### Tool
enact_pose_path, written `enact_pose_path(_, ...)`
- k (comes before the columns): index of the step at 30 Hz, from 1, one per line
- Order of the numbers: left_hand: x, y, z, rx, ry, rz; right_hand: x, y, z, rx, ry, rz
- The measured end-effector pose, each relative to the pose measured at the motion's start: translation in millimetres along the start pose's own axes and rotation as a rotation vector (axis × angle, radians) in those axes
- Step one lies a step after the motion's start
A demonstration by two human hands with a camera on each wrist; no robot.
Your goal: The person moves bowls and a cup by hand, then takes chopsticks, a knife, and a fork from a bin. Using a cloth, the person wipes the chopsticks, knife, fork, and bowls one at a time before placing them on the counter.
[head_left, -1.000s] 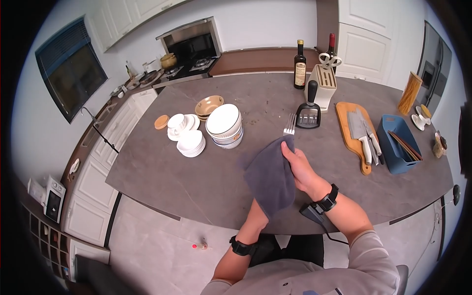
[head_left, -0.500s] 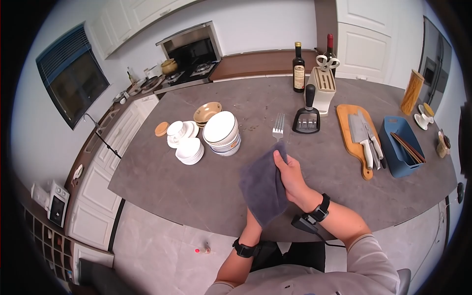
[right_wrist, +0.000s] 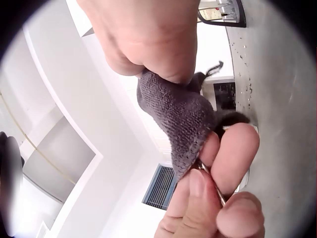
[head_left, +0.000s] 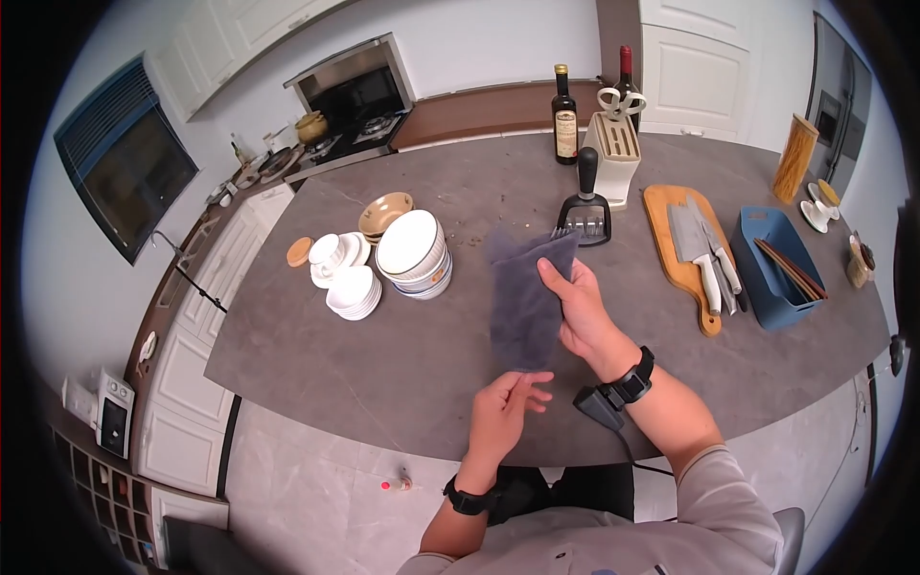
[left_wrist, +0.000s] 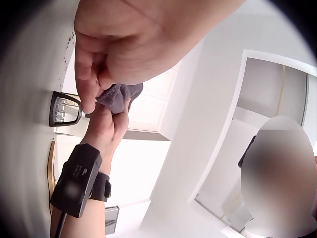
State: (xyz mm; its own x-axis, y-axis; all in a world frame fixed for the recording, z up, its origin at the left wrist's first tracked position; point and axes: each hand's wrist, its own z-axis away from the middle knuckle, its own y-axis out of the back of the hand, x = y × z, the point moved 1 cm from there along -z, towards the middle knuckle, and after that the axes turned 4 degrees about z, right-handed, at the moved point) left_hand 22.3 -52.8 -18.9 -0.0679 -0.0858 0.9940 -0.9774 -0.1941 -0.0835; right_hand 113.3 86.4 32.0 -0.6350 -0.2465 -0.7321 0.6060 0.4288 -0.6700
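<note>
My right hand [head_left: 589, 311] grips a dark grey cloth [head_left: 527, 297] over the table, its thumb lying on top of the cloth. Inside the folds is a metal fork [right_wrist: 218, 191]; most of it is covered. Just below the cloth's lower edge, my left hand [head_left: 500, 417] pinches the fork's thin handle between thumb and fingers. In the right wrist view that handle comes out of the cloth into those fingertips. Past the cloth's upper edge stands a black-handled masher [head_left: 586, 196] with a metal head.
To the left are stacked white bowls [head_left: 410, 244], small white dishes [head_left: 353, 292] and a brown bowl [head_left: 386, 213]. A knife block [head_left: 613, 158] and a dark bottle [head_left: 565, 115] stand behind. On the right lie a cutting board [head_left: 671, 206] with knives and a blue bin [head_left: 776, 307] holding chopsticks.
The cloth has slid up the fork, covering the tines that earlier stuck out. My left hand, before hidden under the cloth, now shows below it. The view has shifted slightly.
</note>
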Motion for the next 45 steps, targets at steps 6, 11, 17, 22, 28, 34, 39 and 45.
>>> enact_pose_path(6,-1,-2,-3,0.060,-0.102,0.062,0,-3,1,-0.010,-0.019,-0.037)
enact_pose_path(11,3,-1,0,-0.020,0.034,-0.043,-5,2,-3,0.139,0.142,0.172)
enact_pose_path(17,8,-8,0,-0.037,0.017,0.147,-1,5,-4,0.202,0.160,0.096)
enact_pose_path(22,8,-4,-3,0.009,0.060,0.145,4,3,-4,0.174,0.098,0.112)
enact_pose_path(28,22,-4,8,-0.047,0.133,0.157,-10,4,-4,0.175,0.154,0.091)
enact_pose_path(34,24,0,17,-0.059,0.193,0.204,-10,8,-5,0.246,0.096,0.100)
enact_pose_path(39,26,-4,17,-0.040,0.207,0.235,-8,4,-3,0.268,0.061,0.042)
enact_pose_path(45,21,-2,17,0.019,0.200,0.201,-9,6,-1,0.198,0.032,0.031)
